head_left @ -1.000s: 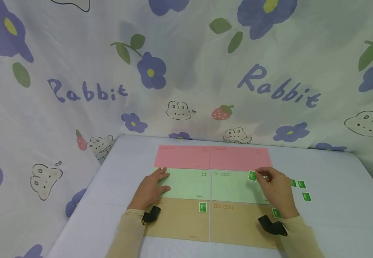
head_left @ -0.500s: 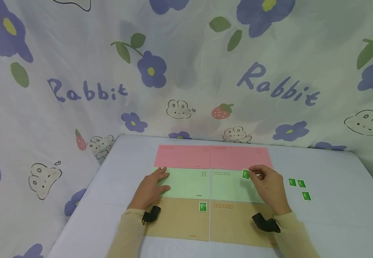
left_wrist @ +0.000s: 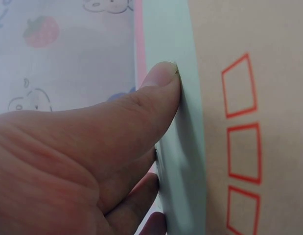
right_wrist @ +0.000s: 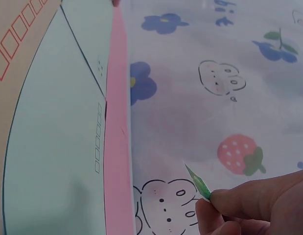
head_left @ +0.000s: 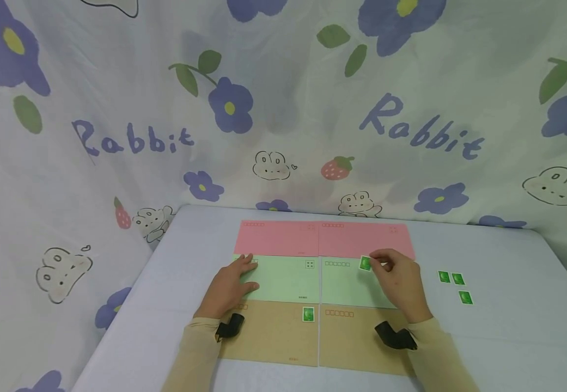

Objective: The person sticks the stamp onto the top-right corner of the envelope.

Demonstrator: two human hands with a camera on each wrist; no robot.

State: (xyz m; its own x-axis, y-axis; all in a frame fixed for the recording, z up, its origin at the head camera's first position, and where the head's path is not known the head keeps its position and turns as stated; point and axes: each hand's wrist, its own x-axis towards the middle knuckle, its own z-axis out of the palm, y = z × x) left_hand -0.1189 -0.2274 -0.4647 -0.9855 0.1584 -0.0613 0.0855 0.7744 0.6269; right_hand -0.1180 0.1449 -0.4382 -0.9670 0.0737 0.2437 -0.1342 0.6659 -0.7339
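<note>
Head view: noted right hand [head_left: 398,283] pinching 1 green stamp [head_left: 365,263] between thumb and fingers, raised over right green envelope [head_left: 344,284] and, per right wrist view, held apart from paper. Observed left hand [head_left: 227,286] resting on left green envelope [head_left: 283,280], fingers spread and extended. Found 3 loose stamps [head_left: 465,297] on white table [head_left: 504,321], to right of envelopes, plus 1 further stamp [head_left: 308,314] at upper right corner of left brown envelope [head_left: 268,337], and 2 pink envelopes [head_left: 275,239] behind green pair.
</note>
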